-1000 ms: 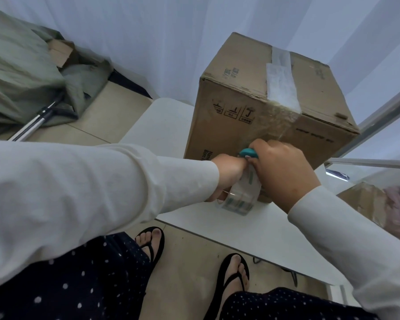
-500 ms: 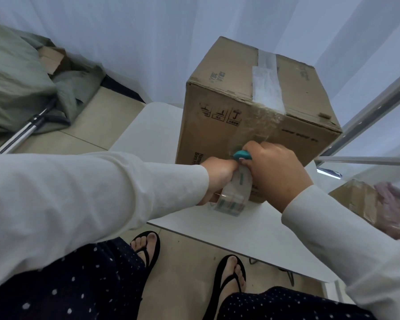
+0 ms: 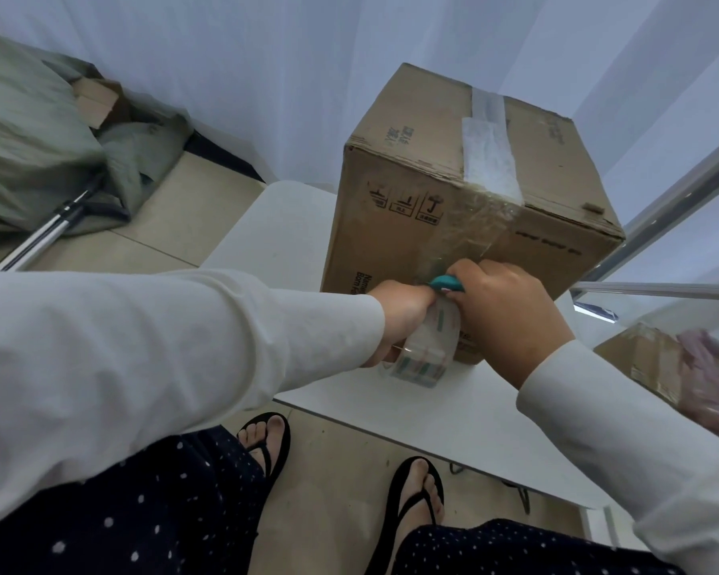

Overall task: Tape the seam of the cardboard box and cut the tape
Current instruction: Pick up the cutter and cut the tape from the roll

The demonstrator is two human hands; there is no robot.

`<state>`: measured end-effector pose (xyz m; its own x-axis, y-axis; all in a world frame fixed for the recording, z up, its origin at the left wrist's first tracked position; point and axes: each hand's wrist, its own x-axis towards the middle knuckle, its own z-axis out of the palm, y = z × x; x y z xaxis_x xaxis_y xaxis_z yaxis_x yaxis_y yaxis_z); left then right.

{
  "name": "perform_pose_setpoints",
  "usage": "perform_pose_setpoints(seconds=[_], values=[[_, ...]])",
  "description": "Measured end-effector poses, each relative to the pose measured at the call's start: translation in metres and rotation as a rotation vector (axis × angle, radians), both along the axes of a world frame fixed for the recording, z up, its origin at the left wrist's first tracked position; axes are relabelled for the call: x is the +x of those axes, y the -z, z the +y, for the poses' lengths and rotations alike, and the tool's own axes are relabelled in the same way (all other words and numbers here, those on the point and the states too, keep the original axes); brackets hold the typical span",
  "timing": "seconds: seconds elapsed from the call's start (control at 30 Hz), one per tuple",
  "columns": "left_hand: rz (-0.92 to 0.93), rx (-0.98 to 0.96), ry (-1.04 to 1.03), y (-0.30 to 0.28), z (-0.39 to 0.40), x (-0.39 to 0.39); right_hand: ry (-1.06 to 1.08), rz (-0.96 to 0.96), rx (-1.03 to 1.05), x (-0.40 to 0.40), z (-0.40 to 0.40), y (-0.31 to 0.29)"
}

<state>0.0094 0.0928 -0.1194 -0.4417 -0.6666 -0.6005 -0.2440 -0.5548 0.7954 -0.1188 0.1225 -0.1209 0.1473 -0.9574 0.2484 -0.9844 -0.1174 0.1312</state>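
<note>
**Cutting the tape at the near face of the box**

At the far left a green cloth [image 3: 26, 159] is heaped on the floor, well apart from the work. Next, the left hand [image 3: 399, 317] is seen low against the near face of the box [image 3: 432, 226], its grip curled round the tape roll [image 3: 422, 354], which hangs just above the worktop [image 3: 391, 408]. Clear tape [image 3: 490, 159] is laid over the top seam and carried down over the edge onto the near face, where it looks wrinkled. To the right, the right hand [image 3: 511, 313] is clamped on a teal cutter [image 3: 447, 284], held touching the strip just above the roll.

The cut appears to be the step in hand. It is best done with the strip kept taut: the roll should be pulled gently down and slightly away from the box while the blade is drawn straight across the full width. The cut should be made close to the cardboard, so that only a short tail is left, and the blade should be kept clear of the left fingers, which lie just beside it. Afterwards the loose end and the wrinkles should be pressed flat.
</note>
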Motion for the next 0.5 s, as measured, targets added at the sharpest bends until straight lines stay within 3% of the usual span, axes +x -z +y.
perform_pose_setpoints(seconds=[0.5], values=[[-0.032,-0.002,0.008,0.0052,-0.004,-0.0043,0.026,0.022,-0.002,0.0019,0.0008,0.0006]])
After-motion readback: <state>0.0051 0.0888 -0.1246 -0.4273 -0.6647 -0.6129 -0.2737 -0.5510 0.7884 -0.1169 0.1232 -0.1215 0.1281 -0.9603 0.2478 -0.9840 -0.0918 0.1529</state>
